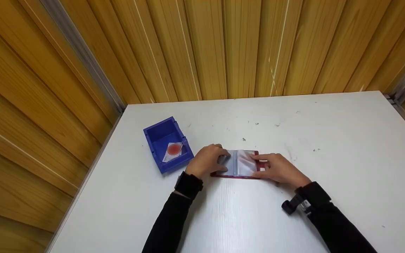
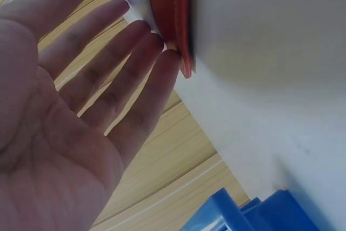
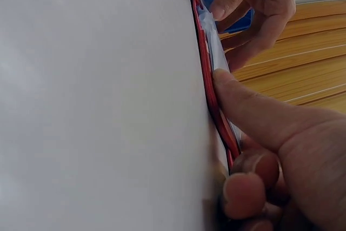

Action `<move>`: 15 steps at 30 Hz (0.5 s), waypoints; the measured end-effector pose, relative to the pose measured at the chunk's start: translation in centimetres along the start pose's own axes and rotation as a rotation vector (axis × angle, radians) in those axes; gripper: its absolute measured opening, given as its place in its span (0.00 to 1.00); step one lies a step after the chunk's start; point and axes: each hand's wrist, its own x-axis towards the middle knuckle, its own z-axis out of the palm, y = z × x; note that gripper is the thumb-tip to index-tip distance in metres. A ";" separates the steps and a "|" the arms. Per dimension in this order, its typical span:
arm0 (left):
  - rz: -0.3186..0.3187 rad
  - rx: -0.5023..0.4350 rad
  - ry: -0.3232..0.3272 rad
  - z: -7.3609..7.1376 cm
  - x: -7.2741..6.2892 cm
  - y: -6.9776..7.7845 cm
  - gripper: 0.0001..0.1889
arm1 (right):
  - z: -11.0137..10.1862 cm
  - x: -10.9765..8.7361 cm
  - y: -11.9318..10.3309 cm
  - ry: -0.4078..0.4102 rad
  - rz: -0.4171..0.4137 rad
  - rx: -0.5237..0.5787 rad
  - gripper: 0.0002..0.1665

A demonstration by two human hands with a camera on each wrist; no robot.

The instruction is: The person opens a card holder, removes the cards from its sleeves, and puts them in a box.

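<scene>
A red card holder (image 1: 236,177) lies opened flat on the white table, its clear plastic sleeves (image 1: 246,163) facing up. Over its left half rests my left hand (image 1: 207,160), thumb and fingers spread across the sleeve. In the left wrist view the fingers of the left hand (image 2: 102,85) are nearly straight, with fingertips at the red cover (image 2: 175,14). My right hand (image 1: 281,168) grips the right edge of the holder. In the right wrist view the right hand's thumb (image 3: 254,106) lies along the cover's edge, with the other fingers curled beside it.
A blue plastic box (image 1: 174,167) stands to the left of the hands. Inside it lies a white card (image 1: 169,158) with a red circle. The white table (image 1: 329,140) reaches back to a yellow wood-panelled wall (image 1: 241,52), with more panelling along the left side.
</scene>
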 end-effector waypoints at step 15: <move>-0.063 -0.098 -0.036 -0.3 0.0 0.0 0.20 | 1.1 0.6 -0.5 0.158 -0.075 0.046 0.07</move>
